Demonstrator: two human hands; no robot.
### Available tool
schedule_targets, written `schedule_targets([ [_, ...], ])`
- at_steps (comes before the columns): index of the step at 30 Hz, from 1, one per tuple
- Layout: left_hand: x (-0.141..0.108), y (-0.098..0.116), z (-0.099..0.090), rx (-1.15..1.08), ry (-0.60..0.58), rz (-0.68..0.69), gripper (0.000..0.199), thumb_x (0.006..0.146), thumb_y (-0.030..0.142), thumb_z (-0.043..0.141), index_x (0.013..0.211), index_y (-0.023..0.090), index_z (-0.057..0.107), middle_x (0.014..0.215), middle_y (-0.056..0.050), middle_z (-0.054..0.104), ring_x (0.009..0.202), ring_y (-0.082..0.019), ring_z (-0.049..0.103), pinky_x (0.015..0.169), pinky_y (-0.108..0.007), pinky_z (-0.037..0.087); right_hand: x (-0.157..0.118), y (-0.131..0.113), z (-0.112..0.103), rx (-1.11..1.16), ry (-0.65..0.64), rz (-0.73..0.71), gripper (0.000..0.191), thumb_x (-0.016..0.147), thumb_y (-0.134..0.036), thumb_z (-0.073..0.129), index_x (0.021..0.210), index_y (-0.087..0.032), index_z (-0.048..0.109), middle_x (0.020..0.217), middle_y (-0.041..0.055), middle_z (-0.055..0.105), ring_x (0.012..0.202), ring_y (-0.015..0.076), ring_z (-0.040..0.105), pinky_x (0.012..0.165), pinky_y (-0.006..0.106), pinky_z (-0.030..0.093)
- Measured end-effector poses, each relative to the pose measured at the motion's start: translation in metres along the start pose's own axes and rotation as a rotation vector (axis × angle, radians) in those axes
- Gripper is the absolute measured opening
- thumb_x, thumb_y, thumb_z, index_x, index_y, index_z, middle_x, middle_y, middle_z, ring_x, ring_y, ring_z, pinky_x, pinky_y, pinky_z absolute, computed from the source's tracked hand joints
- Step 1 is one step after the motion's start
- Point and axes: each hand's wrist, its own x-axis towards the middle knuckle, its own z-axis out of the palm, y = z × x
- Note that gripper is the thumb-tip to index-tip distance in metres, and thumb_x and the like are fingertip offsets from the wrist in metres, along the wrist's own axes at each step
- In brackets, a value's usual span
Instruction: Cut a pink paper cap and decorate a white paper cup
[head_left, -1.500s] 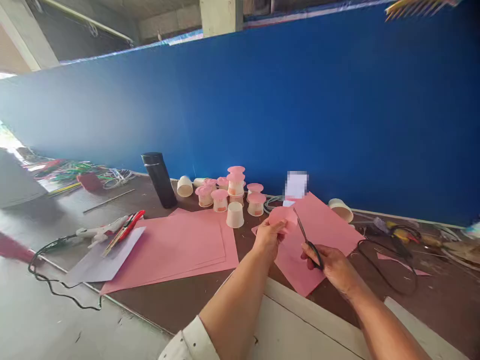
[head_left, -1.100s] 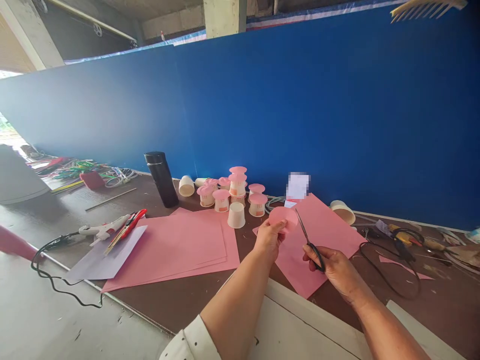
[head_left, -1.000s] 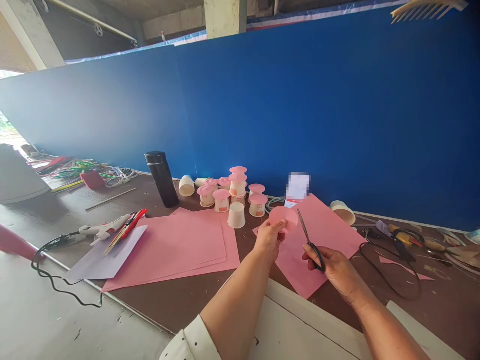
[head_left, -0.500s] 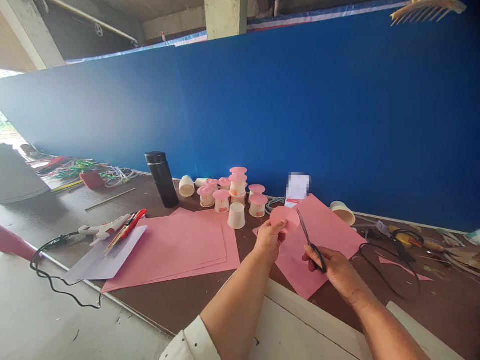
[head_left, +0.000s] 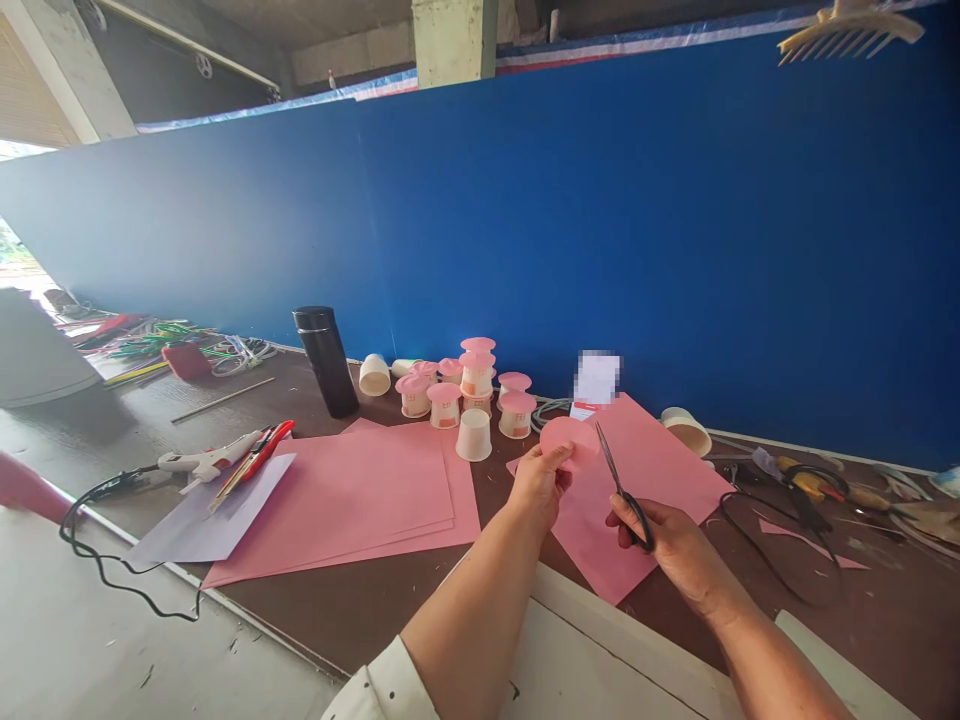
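Disc (head_left: pixel 576 434): pink paper, round, held up over the counter (head_left: pixel 360 610), well in from its front edge; a thumb covers part of its near side.
Left hand (head_left: pixel 541 482): closed in a light pinch on the disc — thumb on top, fingers beneath.
Right hand (head_left: pixel 671 548): curled round the black handles of the scissors (head_left: pixel 611 465); how the fingers sit in the loops is partly hidden.
Blades: close together, pointing up and away toward the disc's right rim — whether they touch it, I cannot tell.
Pink sheet (head_left: pixel 637 465): flat beneath both hands, set aslant, one corner toward the counter's back edge and another toward the front.
Paper stack (head_left: pixel 345 490): more pink sheets, left of the hands, one corner close to the counter's front edge.
White paper (head_left: pixel 214 535): across the stack's left end, bearing a red cutter (head_left: pixel 259 455) and part of a glue gun (head_left: pixel 206 460), whose cord hangs past the front edge.
Cups (head_left: pixel 445 408): clustered near the back edge, topped with pink rounds, some stacked; a plain cup (head_left: pixel 473 436) stands upside down in front.
Flask (head_left: pixel 328 362): black, standing left of the cups, toward the back edge.
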Motion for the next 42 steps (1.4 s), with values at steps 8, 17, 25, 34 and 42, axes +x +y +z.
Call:
schedule_targets([
  [8, -0.0003, -0.0001, 0.0006, -0.002, -0.008, 0.003, 0.034, 0.047, 0.028, 0.082, 0.067, 0.015, 0.057, 0.065, 0.001, 0.055, 0.056, -0.005, 0.047, 0.054, -0.019, 0.036, -0.0004, -0.0001, -0.0001, -0.006, -0.012, -0.019, 0.05, 0.079, -0.065, 0.047, 0.07, -0.019, 0.066, 0.064, 0.003, 0.06, 0.068, 0.0171, 0.053, 0.063, 0.027, 0.038],
  [17, -0.0019, 0.0009, 0.0025, 0.005, -0.006, -0.003, 0.035, 0.046, 0.027, 0.082, 0.067, 0.015, 0.057, 0.066, 0.001, 0.056, 0.057, -0.005, 0.048, 0.054, -0.018, 0.036, 0.0005, 0.0005, -0.0019, -0.023, -0.014, -0.012, 0.046, 0.08, -0.062, 0.048, 0.068, -0.02, 0.066, 0.064, 0.0019, 0.061, 0.068, 0.0165, 0.054, 0.065, 0.026, 0.039],
  [25, 0.0005, -0.0013, 0.0015, 0.001, -0.009, -0.002, 0.037, 0.045, 0.028, 0.083, 0.067, 0.015, 0.056, 0.064, 0.002, 0.054, 0.055, -0.005, 0.046, 0.054, -0.019, 0.036, 0.0011, 0.0035, -0.0024, -0.039, 0.008, -0.028, 0.048, 0.079, -0.062, 0.047, 0.07, -0.02, 0.067, 0.062, 0.0025, 0.061, 0.067, 0.017, 0.055, 0.064, 0.026, 0.04],
  [34, 0.0023, -0.0027, 0.0008, 0.007, -0.004, -0.003, 0.037, 0.044, 0.028, 0.083, 0.069, 0.015, 0.057, 0.064, 0.002, 0.054, 0.055, -0.005, 0.046, 0.052, -0.019, 0.035, 0.001, 0.0032, -0.0019, -0.049, 0.019, -0.042, 0.05, 0.078, -0.065, 0.047, 0.068, -0.02, 0.066, 0.062, 0.0031, 0.062, 0.067, 0.0173, 0.055, 0.063, 0.026, 0.04],
  [42, 0.0026, -0.0036, -0.001, 0.01, -0.021, -0.003, 0.038, 0.046, 0.029, 0.082, 0.072, 0.015, 0.058, 0.067, 0.001, 0.055, 0.056, -0.005, 0.047, 0.053, -0.018, 0.036, 0.0014, 0.0035, -0.0025, -0.066, 0.009, -0.047, 0.049, 0.078, -0.064, 0.048, 0.067, -0.02, 0.066, 0.061, 0.0022, 0.061, 0.065, 0.0167, 0.055, 0.063, 0.025, 0.04],
])
